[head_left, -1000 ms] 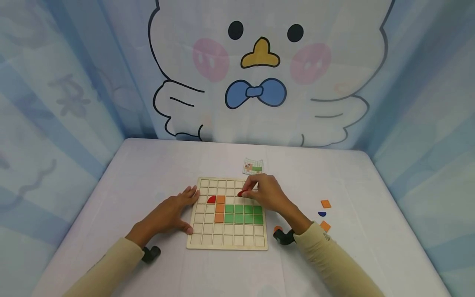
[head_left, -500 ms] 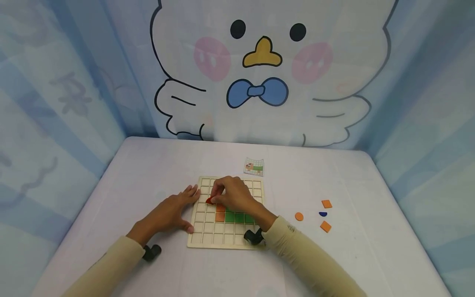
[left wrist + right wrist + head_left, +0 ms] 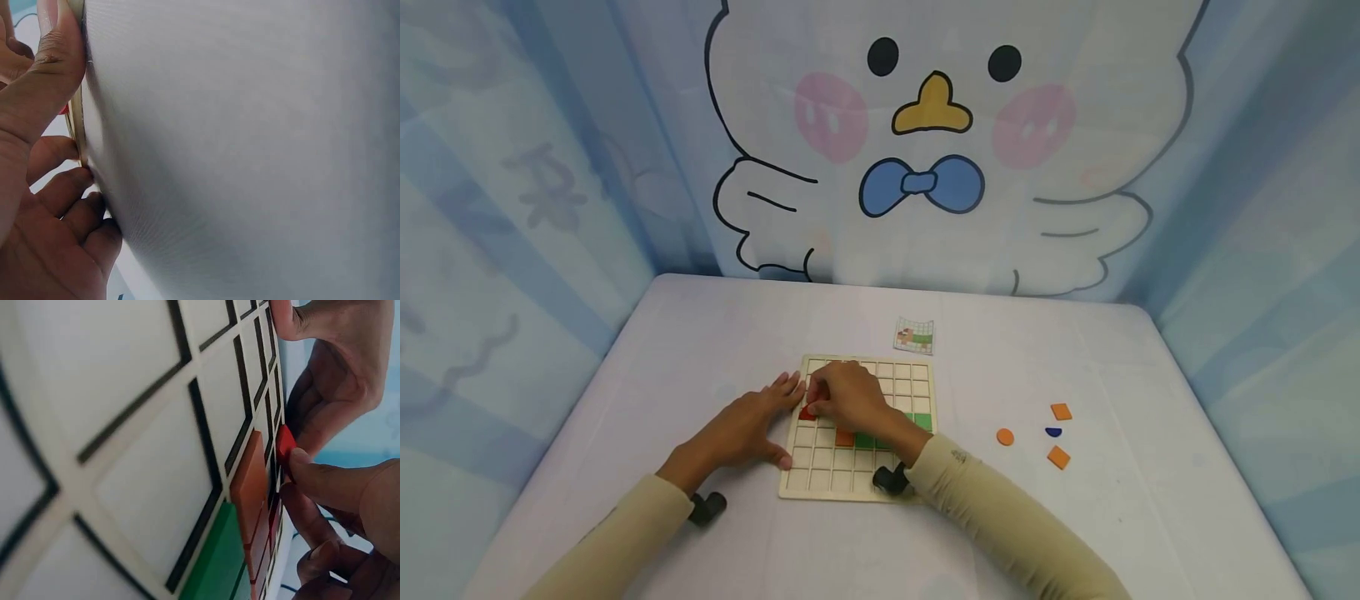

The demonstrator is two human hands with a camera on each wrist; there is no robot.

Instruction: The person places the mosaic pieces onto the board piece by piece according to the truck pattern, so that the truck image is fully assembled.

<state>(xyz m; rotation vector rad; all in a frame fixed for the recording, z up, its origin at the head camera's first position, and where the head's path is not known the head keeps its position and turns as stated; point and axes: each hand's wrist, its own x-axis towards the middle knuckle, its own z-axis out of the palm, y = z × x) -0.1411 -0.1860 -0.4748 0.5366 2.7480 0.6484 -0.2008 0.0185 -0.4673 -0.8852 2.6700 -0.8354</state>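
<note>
My right hand (image 3: 848, 398) pinches a small red tile (image 3: 286, 449) between thumb and fingers, over the leftmost column of the wooden grid board (image 3: 822, 481). The tile's tip is right at the grid in the right wrist view. My left hand (image 3: 747, 429) lies spread along the board's left edge, thumb and fingertips touching it. On the board, orange tiles (image 3: 845, 438) and green tiles (image 3: 922, 422) fill several cells, partly covered by my right hand and forearm. A second, darker red tile (image 3: 274, 515) sits beyond the orange ones in the right wrist view.
Loose on the table (image 3: 715, 333) to the right lie an orange round tile (image 3: 1005, 437), a blue half-round tile (image 3: 1053, 432) and two orange squares, one nearer (image 3: 1058, 457) and one farther (image 3: 1062, 412). A picture card (image 3: 914, 337) lies behind the board. A curtain stands behind.
My right hand has carried the red tile leftward across the board, from its right part to the leftmost column. The left hand stays at the board's edge.
</note>
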